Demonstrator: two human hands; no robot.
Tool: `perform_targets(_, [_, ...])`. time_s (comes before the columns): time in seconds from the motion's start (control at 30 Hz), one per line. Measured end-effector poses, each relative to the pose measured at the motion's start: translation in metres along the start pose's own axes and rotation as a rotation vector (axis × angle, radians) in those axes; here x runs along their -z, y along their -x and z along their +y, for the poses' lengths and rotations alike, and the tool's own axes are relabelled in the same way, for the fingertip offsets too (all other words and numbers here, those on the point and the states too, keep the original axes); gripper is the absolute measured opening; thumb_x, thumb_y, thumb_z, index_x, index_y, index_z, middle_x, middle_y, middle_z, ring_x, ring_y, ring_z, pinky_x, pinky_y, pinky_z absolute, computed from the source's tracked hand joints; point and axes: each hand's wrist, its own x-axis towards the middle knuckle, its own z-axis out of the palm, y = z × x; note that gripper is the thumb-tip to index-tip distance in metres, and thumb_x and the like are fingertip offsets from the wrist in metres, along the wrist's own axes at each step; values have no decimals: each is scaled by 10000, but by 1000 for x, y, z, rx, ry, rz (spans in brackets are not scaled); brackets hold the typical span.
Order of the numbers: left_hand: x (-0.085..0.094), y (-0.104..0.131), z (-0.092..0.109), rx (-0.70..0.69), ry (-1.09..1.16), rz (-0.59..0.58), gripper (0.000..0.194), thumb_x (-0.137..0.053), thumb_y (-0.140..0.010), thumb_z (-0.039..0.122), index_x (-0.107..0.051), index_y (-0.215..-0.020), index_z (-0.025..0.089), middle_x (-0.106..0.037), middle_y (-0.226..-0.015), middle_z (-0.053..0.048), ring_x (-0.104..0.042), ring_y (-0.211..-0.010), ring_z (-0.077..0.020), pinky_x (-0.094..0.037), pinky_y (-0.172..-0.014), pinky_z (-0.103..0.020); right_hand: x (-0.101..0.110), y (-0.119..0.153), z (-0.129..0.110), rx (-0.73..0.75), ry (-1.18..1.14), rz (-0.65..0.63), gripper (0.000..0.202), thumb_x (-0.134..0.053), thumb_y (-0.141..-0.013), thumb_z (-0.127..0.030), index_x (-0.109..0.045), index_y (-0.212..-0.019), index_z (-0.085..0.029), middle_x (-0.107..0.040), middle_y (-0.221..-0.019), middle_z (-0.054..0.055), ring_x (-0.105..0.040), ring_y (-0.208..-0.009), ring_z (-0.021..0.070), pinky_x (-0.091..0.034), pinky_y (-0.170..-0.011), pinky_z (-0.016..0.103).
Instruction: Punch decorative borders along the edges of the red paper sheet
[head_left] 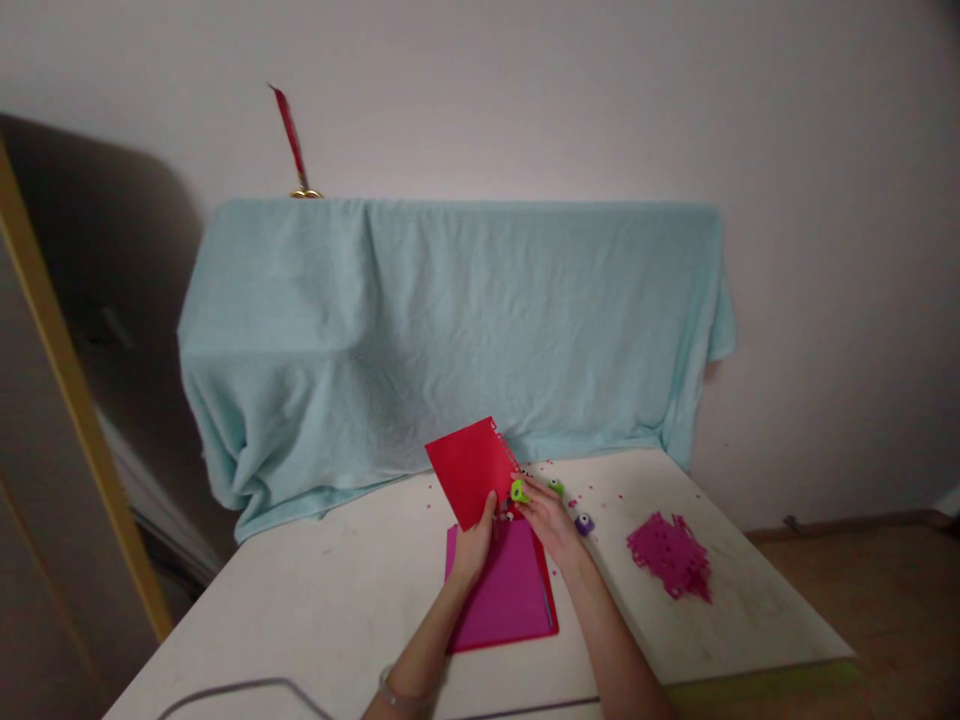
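Over one white table (337, 600), the left hand (474, 545) grips one red sheet (466, 462), the right hand (550, 515) one green punch (518, 491).

A light blue cloth (465, 320) is hanging before the pale wall (525, 100). Behind its top edge stands one narrow red object (289, 135). At right there is a brown floor (885, 590)

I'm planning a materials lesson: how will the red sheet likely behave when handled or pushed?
The red sheet seems fairly stiff, jutting out flat from the left hand. It's probably light for its size, since it looks like paper. Its punched edge may tear easily, being cut with many small openings.
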Motion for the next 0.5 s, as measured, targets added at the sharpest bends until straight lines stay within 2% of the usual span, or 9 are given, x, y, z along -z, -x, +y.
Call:
perform_targets(0.1, [-8,0,0,-12,157,0,526,-590,-790,482,-562,-1192,144,-640,-1142,-115,-618,-1025,-192,-464,-903,-290,1,-2,1,41,10,45,306,-738,-685,-263,-702,-981,-197,-685,-1018,68,-625,-880,177,-486,-747,279])
perform_targets(0.23, [-11,2,-1,-3,236,-60,521,-620,-757,518,-611,-1072,103,-683,-1008,-129,-658,-875,-205,-509,-820,-312,1,-5,4,81,-23,100,291,-741,-685,-274,-697,-965,-210,-679,-1044,60,-620,-948,194,-492,-823,317])
perform_targets(0.3, [-9,3,1,-34,228,-70,523,-600,-769,526,-606,-1074,100,-681,-1012,-126,-654,-882,-205,-510,-819,-315,3,-6,5,92,-51,129,313,-747,-681,-283,-690,-980,-211,-679,-1047,61,-622,-956,194,-492,-848,325])
perform_targets(0.4, [-7,4,8,-80,164,-25,536,-570,-779,545,-600,-1073,97,-676,-1017,-121,-646,-898,-213,-507,-816,-326,6,-9,5,118,-92,173,345,-748,-681,-306,-677,-1010,-226,-671,-1073,51,-628,-949,184,-502,-855,323])
perform_targets(0.5, [-7,6,15,-87,59,16,530,-525,-779,594,-625,-962,107,-690,-899,-109,-650,-799,-214,-514,-734,-316,8,-10,4,134,-97,190,346,-749,-679,-328,-674,-1005,-236,-665,-1085,54,-624,-974,195,-508,-864,340])
